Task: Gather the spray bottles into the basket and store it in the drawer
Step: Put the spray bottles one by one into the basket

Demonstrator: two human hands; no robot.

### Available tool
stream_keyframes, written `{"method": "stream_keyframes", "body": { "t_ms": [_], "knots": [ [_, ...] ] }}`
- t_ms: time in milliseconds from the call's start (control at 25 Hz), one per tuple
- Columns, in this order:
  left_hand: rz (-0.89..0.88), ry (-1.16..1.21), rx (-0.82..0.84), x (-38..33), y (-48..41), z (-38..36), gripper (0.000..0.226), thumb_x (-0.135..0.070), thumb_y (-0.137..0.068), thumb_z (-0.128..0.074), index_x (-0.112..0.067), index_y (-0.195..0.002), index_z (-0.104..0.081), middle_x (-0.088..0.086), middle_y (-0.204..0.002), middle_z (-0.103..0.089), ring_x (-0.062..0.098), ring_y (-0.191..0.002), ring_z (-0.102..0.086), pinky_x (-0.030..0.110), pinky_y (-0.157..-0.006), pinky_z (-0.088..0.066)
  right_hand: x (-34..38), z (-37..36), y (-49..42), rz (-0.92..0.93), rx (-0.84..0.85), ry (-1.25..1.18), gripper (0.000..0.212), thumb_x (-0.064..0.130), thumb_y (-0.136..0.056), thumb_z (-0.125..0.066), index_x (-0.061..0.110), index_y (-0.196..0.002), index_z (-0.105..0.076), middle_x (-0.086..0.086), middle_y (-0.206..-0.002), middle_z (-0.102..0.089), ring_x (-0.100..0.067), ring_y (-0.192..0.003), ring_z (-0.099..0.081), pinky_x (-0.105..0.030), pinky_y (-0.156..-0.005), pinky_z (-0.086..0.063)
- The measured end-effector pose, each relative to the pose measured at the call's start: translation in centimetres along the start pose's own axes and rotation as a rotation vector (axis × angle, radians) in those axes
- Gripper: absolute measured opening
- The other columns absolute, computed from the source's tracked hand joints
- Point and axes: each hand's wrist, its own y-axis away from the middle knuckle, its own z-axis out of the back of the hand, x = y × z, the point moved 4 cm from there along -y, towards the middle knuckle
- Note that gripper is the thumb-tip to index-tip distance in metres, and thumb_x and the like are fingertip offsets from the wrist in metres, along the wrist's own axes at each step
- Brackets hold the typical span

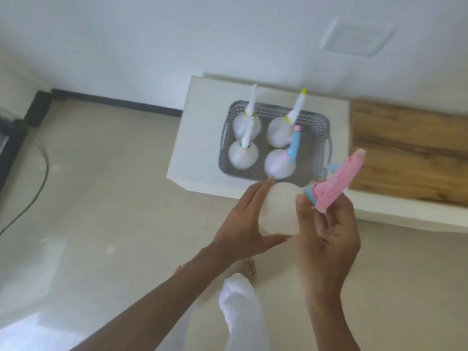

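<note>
Both hands hold one spray bottle [279,209] just in front of the basket [317,138]: the left hand [243,219] cups its round body with fingers spread, the right hand [326,231] pinches the pink trigger head. Four bottles [243,154] stand in the basket.

4 bottles [244,153] in basket [317,138] on cabinet [200,127].

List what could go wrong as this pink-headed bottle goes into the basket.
1. The gray basket already holds four upright spray bottles; the pink-headed spray bottle may knock over the blue-headed bottle nearest it.
2. The left hand only cups the body and the right hand pinches the neck, so it might slip.
</note>
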Motion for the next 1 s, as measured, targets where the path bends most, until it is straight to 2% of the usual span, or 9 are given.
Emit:
{"method": "stream_keyframes", "body": {
  "t_ms": [80, 240, 280, 360, 480, 600, 760, 880, 1000],
  "knots": [
    [-0.023, -0.004, -0.002, -2.7, -3.2, -2.2, 0.107, -0.044, -0.067, -0.087, -0.007, -0.152, -0.033, 0.004, -0.153, -0.042, 0.014, -0.141, -0.039, 0.008, -0.112, -0.026, 0.6, 3.1, -3.1, 0.028, -0.039, -0.001, 0.022, 0.016, -0.091, -0.077, 0.017, -0.11, -0.067, 0.011, -0.109, -0.073, -0.006, -0.113, -0.069, -0.027, -0.103, -0.054],
    [0.018, 0.045, -0.05, -4.9, -8.9, -6.6, 0.096, -0.037, -0.066, -0.09, -0.004, -0.144, -0.044, 0.005, -0.146, -0.052, 0.018, -0.135, -0.048, 0.028, -0.108, -0.043, -0.5, 6.1, -9.3, 0.072, -0.082, 0.08, 0.026, 0.013, -0.09, -0.078, 0.008, -0.114, -0.069, 0.016, -0.109, -0.074, -0.006, -0.113, -0.07, -0.021, -0.097, -0.056],
    [0.058, 0.06, -0.055, -4.8, -10.2, -7.5, 0.095, -0.034, -0.067, -0.09, -0.005, -0.145, -0.043, 0.005, -0.147, -0.052, 0.018, -0.136, -0.047, 0.028, -0.109, -0.042, -0.9, 6.1, -10.8, 0.081, -0.075, 0.106, 0.027, 0.015, -0.09, -0.078, 0.008, -0.114, -0.069, 0.016, -0.111, -0.074, -0.007, -0.113, -0.07, -0.021, -0.097, -0.056],
    [0.144, 0.074, -0.059, -3.9, -12.9, -9.2, 0.095, -0.03, -0.069, -0.089, -0.007, -0.147, -0.04, 0.004, -0.15, -0.048, 0.016, -0.14, -0.041, 0.018, -0.112, -0.031, -2.2, 5.7, -14.1, 0.081, -0.039, 0.14, 0.027, 0.017, -0.089, -0.079, 0.012, -0.114, -0.069, 0.013, -0.113, -0.074, -0.009, -0.115, -0.071, -0.022, -0.099, -0.056],
    [0.265, 0.081, -0.107, -1.8, -16.7, -10.3, 0.092, -0.025, -0.074, -0.086, -0.01, -0.15, -0.035, 0.001, -0.154, -0.043, 0.014, -0.145, -0.034, 0.007, -0.107, -0.021, -4.3, 3.5, -18.2, 0.044, 0.027, 0.163, 0.028, 0.011, -0.088, -0.08, 0.022, -0.112, -0.069, 0.017, -0.11, -0.075, -0.008, -0.114, -0.071, -0.026, -0.101, -0.056],
    [0.367, 0.085, -0.137, 0.2, -20.4, -11.7, 0.083, -0.019, -0.082, -0.078, -0.007, -0.151, -0.033, 0.005, -0.154, -0.043, 0.02, -0.144, -0.036, 0.013, -0.108, -0.025, -6.7, 1.1, -22.2, 0.047, 0.07, 0.234, 0.031, 0.012, -0.089, -0.079, 0.033, -0.109, -0.068, 0.024, -0.106, -0.074, -0.008, -0.111, -0.072, -0.031, -0.101, -0.058],
    [0.514, 0.117, -0.148, 1.9, -23.2, -14.0, 0.076, -0.014, -0.089, -0.068, -0.004, -0.153, -0.028, 0.013, -0.154, -0.039, 0.028, -0.134, -0.048, 0.016, -0.092, -0.037, -9.9, 0.0, -25.6, 0.025, 0.098, 0.325, 0.028, 0.014, -0.09, -0.077, 0.028, -0.113, -0.068, 0.03, -0.106, -0.072, -0.004, -0.109, -0.071, -0.031, -0.1, -0.059],
    [0.584, 0.106, -0.172, 2.9, -24.2, -14.9, 0.074, -0.016, -0.09, -0.068, -0.004, -0.152, -0.03, 0.014, -0.153, -0.039, 0.028, -0.14, -0.042, 0.033, -0.107, -0.041, -11.9, 0.1, -26.9, 0.005, 0.125, 0.402, 0.028, 0.01, -0.09, -0.076, 0.017, -0.117, -0.071, 0.018, -0.108, -0.072, -0.002, -0.106, -0.071, -0.033, -0.096, -0.06],
    [0.653, 0.08, -0.193, 3.3, -25.0, -15.9, 0.068, -0.02, -0.094, -0.063, -0.006, -0.152, -0.03, 0.013, -0.154, -0.039, 0.026, -0.141, -0.04, 0.034, -0.112, -0.038, -13.5, 0.0, -28.0, 0.012, 0.184, 0.466, 0.03, 0.013, -0.092, -0.072, 0.012, -0.121, -0.07, 0.009, -0.112, -0.072, -0.004, -0.107, -0.07, -0.034, -0.095, -0.06]
  ]
}}
